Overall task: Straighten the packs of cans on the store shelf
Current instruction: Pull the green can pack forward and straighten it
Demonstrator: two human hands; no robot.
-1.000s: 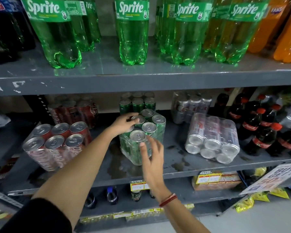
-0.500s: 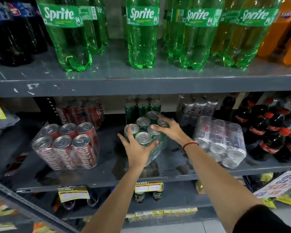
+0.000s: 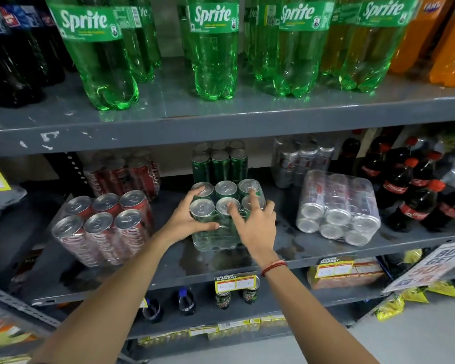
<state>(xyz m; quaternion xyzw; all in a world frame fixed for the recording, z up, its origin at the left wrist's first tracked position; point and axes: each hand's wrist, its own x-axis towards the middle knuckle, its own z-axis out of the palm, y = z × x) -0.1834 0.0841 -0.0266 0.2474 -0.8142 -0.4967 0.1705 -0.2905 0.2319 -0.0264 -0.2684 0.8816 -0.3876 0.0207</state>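
A shrink-wrapped pack of green cans (image 3: 216, 237) stands upright at the middle of the grey shelf (image 3: 168, 269). My left hand (image 3: 187, 219) wraps around its front left corner, thumb across the front. My right hand (image 3: 255, 222) lies on the can tops at the front right, fingers spread. To the left stands a red Coca-Cola can pack (image 3: 103, 227), leaning a little. On the right a silver can pack (image 3: 336, 208) lies tipped over, can tops facing forward.
More packs stand at the back: red (image 3: 124, 174), green (image 3: 220, 164), silver (image 3: 300, 161). Cola bottles (image 3: 410, 195) fill the right end. Sprite bottles (image 3: 213, 48) line the shelf above. A wet patch (image 3: 187, 256) marks the shelf in front of the green pack.
The green pack has turned from skewed to square with the shelf edge. My right hand moved from its far right side onto the can tops; my left hand shifted to the front left corner.
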